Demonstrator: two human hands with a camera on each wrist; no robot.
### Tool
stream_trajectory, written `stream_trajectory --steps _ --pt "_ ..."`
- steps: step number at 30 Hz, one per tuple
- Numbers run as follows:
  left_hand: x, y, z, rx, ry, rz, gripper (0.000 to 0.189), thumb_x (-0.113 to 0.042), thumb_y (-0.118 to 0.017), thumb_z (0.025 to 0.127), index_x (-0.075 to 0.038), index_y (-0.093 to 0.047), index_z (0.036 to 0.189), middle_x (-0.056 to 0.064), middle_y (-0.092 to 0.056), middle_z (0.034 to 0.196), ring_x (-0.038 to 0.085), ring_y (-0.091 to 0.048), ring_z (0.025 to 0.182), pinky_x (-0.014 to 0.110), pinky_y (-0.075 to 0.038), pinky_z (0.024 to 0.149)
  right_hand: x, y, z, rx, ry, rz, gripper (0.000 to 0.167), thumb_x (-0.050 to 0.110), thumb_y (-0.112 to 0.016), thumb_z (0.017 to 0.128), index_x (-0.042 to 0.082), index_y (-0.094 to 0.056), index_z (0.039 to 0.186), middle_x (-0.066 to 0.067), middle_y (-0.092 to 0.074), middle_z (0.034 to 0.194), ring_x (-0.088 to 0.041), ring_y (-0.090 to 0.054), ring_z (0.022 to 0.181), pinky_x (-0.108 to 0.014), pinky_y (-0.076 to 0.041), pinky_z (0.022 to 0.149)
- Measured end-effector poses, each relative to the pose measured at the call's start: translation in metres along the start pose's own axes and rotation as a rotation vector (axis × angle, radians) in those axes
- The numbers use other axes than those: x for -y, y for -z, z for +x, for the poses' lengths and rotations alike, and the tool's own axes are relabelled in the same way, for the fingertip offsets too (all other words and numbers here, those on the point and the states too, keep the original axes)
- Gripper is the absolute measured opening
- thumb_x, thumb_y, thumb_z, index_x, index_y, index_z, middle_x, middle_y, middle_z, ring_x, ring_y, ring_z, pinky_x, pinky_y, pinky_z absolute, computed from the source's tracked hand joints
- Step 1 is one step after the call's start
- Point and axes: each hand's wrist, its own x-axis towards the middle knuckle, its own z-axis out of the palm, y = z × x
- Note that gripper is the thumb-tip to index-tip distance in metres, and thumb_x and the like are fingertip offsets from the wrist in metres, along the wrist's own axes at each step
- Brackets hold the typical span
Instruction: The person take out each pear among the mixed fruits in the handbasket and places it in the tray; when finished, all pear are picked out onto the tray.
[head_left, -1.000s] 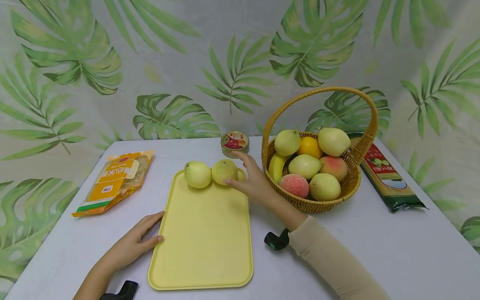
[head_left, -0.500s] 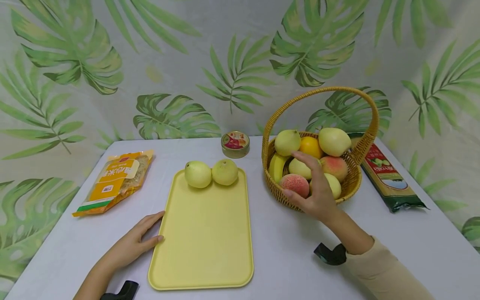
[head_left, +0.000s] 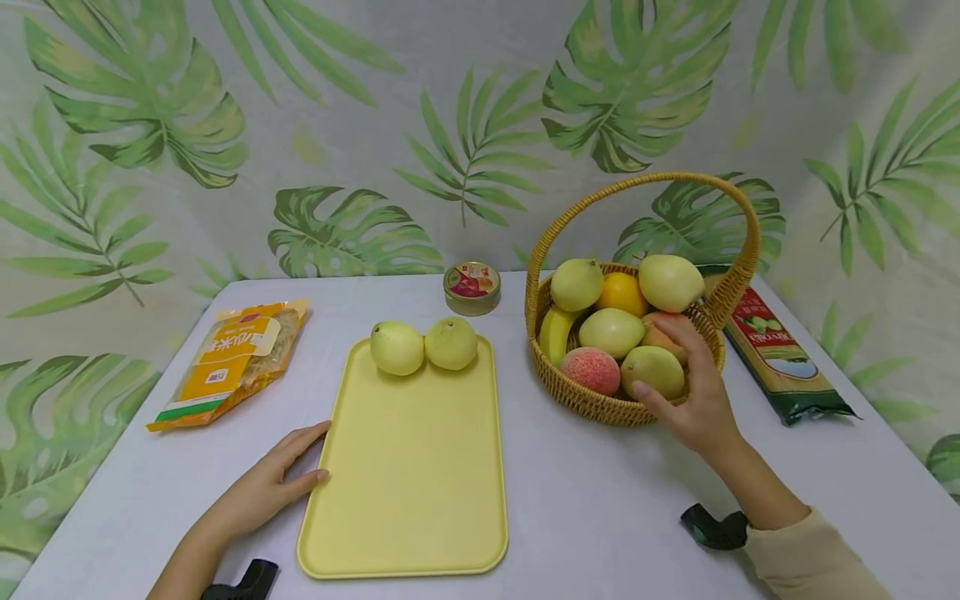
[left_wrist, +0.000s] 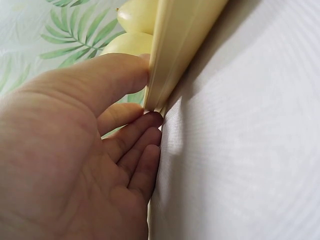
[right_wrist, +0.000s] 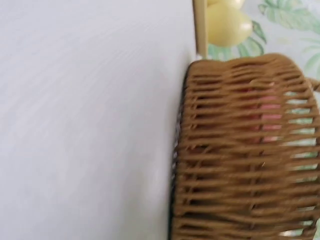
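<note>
My left hand [head_left: 258, 492] lies at the left edge of the yellow tray [head_left: 405, 475], its thumb against the rim. In the left wrist view, the left fingers [left_wrist: 140, 150] lie nearly straight beside the tray's edge. Two pale green pears [head_left: 397, 347] sit side by side at the tray's far end. My right hand [head_left: 701, 408] reaches over the front right of the wicker basket [head_left: 577, 404], thumb and fingers spread around a yellow-green pear [head_left: 651, 372]. The index finger overlaps a peach [head_left: 660, 333] behind it. The right wrist view shows the basket's woven side [right_wrist: 245, 150], not the hand.
Also in the basket are a banana [head_left: 556, 336], an orange [head_left: 622, 293], a pink peach [head_left: 591, 372] and more pears [head_left: 611, 333]. Its tall handle [head_left: 645, 179] arches above. A flat tin [head_left: 472, 288], an orange food bag [head_left: 232, 358] and a green-ended packet [head_left: 776, 350] stand around.
My right hand has moved right from the pears on the tray, across the basket's front, to the pear at its front right. The left hand stays at the tray's edge.
</note>
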Motion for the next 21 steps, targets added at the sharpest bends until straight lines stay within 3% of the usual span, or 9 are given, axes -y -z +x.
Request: stream_trajectory --steps 5,8,14,18,21 --pt "0.0 0.0 0.0 0.005 0.002 -0.026 0.063 -0.036 -0.057 0.087 -0.012 -0.032 0.14 0.007 -0.039 0.134 0.028 -0.029 0.125 0.052 -0.025 0.097 -0.029 0.007 -0.016 0.039 -0.075 -0.057 0.075 0.046 -0.062 0.08 -0.007 -0.039 0.128 -0.023 -0.041 0.127 -0.019 -0.034 0.121 -0.023 -0.026 0.099" --pt "0.001 0.0 0.0 0.005 -0.002 -0.031 0.063 -0.035 -0.058 0.087 -0.012 -0.032 0.14 0.008 -0.038 0.134 0.029 -0.029 0.125 0.053 -0.025 0.097 -0.042 0.012 -0.023 0.069 -0.113 -0.075 0.071 0.038 -0.067 0.079 -0.001 -0.038 0.131 -0.017 -0.041 0.13 -0.02 -0.037 0.118 -0.022 -0.029 0.095" --pt "0.002 0.0 0.0 0.003 0.0 -0.027 0.063 -0.036 -0.058 0.087 -0.013 -0.032 0.14 0.007 -0.038 0.134 0.029 -0.029 0.126 0.053 -0.025 0.097 -0.049 0.019 -0.025 0.147 -0.215 -0.128 0.075 0.008 -0.073 0.072 0.007 -0.035 0.136 -0.011 -0.039 0.131 -0.032 -0.042 0.108 -0.018 -0.032 0.09" --pt "0.002 0.0 0.0 0.006 0.005 -0.036 0.063 -0.036 -0.057 0.087 -0.014 -0.032 0.14 0.008 -0.038 0.134 0.03 -0.028 0.126 0.054 -0.025 0.098 -0.051 0.022 -0.023 0.201 -0.279 -0.147 0.076 0.002 -0.073 0.07 0.007 -0.035 0.136 -0.01 -0.039 0.131 -0.032 -0.042 0.108 -0.014 -0.032 0.086" --pt "0.002 0.0 0.0 0.005 0.004 -0.038 0.063 -0.036 -0.058 0.087 -0.014 -0.032 0.14 0.008 -0.038 0.134 0.029 -0.029 0.126 0.054 -0.025 0.098 -0.052 0.025 -0.021 0.254 -0.323 -0.143 0.073 0.003 -0.072 0.072 0.006 -0.035 0.134 -0.011 -0.039 0.131 -0.032 -0.041 0.11 -0.018 -0.035 0.084"
